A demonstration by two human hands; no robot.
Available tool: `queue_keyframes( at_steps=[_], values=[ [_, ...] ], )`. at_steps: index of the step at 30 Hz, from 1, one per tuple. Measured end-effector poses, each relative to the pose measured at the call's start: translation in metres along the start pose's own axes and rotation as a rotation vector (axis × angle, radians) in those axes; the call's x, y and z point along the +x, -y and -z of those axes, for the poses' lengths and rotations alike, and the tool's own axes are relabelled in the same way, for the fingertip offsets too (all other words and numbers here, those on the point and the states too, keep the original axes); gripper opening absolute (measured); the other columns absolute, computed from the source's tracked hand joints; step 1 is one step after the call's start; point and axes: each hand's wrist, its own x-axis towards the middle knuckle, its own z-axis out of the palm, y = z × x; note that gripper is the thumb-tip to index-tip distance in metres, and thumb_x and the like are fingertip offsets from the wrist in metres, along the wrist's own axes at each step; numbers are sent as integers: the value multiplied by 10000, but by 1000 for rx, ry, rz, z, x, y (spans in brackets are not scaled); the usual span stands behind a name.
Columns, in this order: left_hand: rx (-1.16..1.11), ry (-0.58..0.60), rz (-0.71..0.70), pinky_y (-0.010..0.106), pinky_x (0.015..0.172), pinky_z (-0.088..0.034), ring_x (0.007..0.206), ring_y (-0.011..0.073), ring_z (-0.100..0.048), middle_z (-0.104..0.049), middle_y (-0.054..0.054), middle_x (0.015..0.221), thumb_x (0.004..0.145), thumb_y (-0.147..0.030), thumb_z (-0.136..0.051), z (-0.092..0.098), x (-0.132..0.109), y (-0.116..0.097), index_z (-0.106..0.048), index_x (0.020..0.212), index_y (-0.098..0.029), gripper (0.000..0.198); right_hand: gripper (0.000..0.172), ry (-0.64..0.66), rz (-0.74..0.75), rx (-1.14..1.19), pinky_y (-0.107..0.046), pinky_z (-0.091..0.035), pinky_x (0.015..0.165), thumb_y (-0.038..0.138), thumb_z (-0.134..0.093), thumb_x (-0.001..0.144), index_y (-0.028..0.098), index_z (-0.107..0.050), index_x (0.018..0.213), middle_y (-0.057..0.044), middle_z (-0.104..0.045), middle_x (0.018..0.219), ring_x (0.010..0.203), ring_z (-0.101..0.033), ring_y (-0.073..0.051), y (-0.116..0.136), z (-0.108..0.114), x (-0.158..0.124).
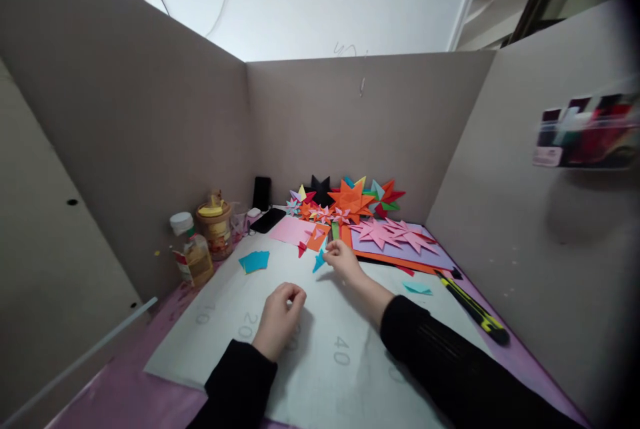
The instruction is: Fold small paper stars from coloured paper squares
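Observation:
My right hand (344,261) reaches forward over the mat, its fingers pinched at the edge of a small blue folded paper piece (319,261). My left hand (280,319) rests nearer to me over the mat with its fingers curled in; nothing shows in it. A fanned stack of blue paper pieces (254,261) lies to its left. Just beyond the right hand are a small red folded piece (302,249), an orange paper (318,237) and a pink sheet (293,229). A light teal folded paper (417,288) lies to the right.
Folded paper stars (351,199) in several colours stand against the back wall. Pink stars (376,233) lie on a lilac sheet. A black-and-yellow cutter (475,309) lies at right. Bottles (194,255), a jar (216,229) and a phone (269,221) stand or lie at left.

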Motion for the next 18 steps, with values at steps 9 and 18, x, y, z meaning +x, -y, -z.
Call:
queue_keyframes(
  at_steps=[9,18],
  values=[
    [247,198,-162,271,670,-407,762,178,-540,-581,73,813,822,-207,-405,0,-13,2,-594,782,-195,193,217,-82,49,-396,-287,-390,591,89,-503,621,208,-484,801,5,-524,652,625,-523,-163,-6,-93,96],
    [257,240,-145,264,677,-414,776,172,-537,-581,67,837,827,-190,-408,4,-11,2,-580,797,-196,175,160,4,179,-530,-317,-374,752,79,-519,663,197,-575,757,-75,-603,787,877,-524,-227,1,-95,91]
  ],
)
